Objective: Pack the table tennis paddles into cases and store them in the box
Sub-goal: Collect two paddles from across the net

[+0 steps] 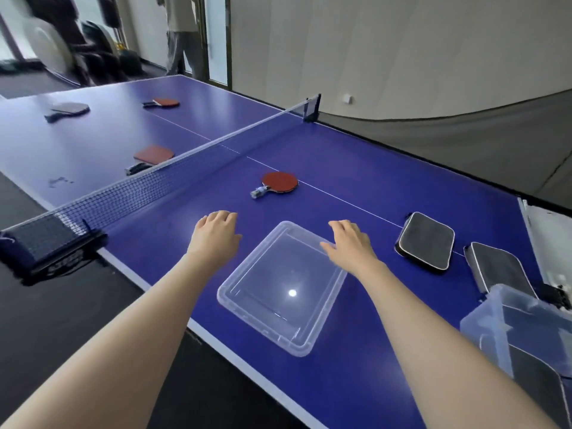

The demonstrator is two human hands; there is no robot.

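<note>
Lying on the counter [340, 144] are three red paddles [280, 182] [165, 102] [153, 154] and two black cases [426, 241] [498, 267]. Both hands [216, 233] [349, 239] hover loose-fingered, empty.

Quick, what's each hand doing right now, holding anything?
Left hand: open, holding nothing.
Right hand: open, above the clear lid, holding nothing.

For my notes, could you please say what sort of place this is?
Probably an indoor games room: a blue table tennis table, its dark mesh net, and a red-faced paddle.
</note>
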